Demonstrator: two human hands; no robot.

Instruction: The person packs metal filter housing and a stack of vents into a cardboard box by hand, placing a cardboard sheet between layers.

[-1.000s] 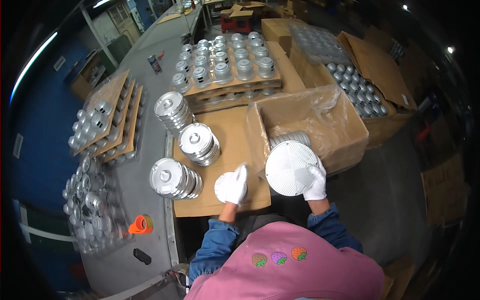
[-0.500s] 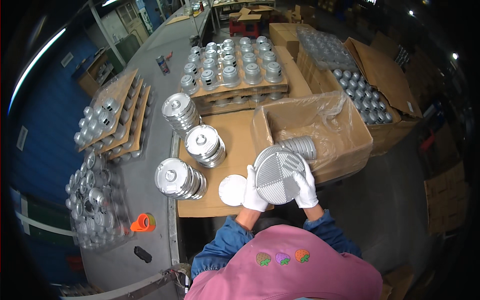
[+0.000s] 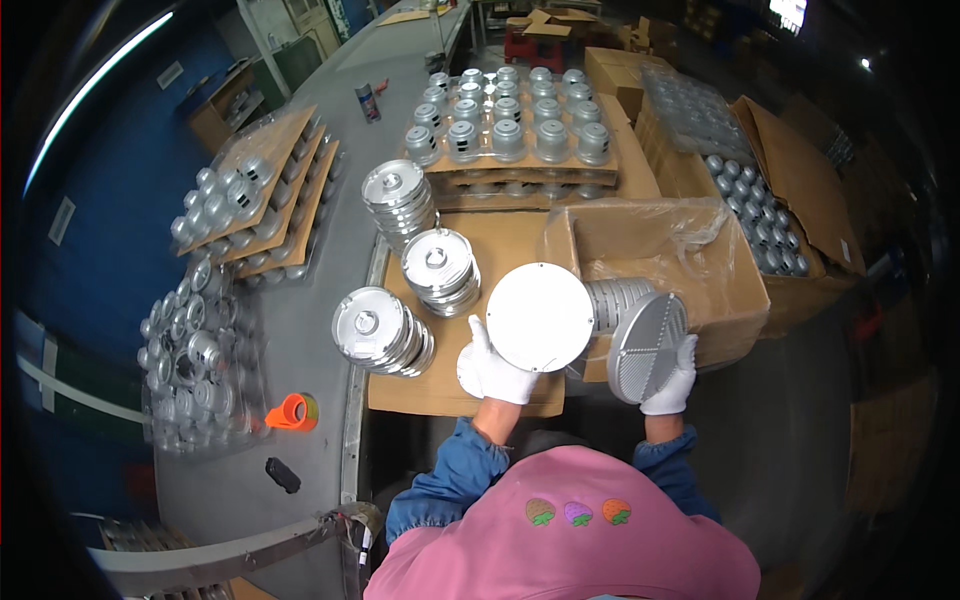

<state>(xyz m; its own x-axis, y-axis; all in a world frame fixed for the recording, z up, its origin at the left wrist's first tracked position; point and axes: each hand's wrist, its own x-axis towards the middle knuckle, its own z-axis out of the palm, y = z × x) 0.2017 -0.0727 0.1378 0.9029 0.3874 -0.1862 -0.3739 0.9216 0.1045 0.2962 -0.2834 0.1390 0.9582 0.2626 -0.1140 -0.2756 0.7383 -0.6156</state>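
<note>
My left hand [image 3: 503,374], in a white glove, grips the lower left edge of a round white disc [image 3: 540,318], its flat face turned up. To the right, my gloved right hand [image 3: 676,384] holds a grey ribbed metal disc [image 3: 645,350] by its right edge, tilted beside the box front. Behind the two discs, a row of similar grey discs [image 3: 606,298] stands in an open cardboard box [image 3: 728,345] lined with clear plastic. Another pale disc lies on the cardboard sheet [image 3: 505,250], mostly covered by my left hand.
Three stacks of shiny round metal parts [image 3: 436,262] stand left of the hands. Trays of silver cups [image 3: 508,140] sit beyond; more layered trays [image 3: 245,200] are on the grey bench [image 3: 325,290]. An orange tape dispenser [image 3: 292,412] and black object [image 3: 283,475] lie there.
Both hands were on the ribbed disc. Now the right hand has carried it right and tilted it, while the left holds a white disc apart from it. The whole view has shifted.
</note>
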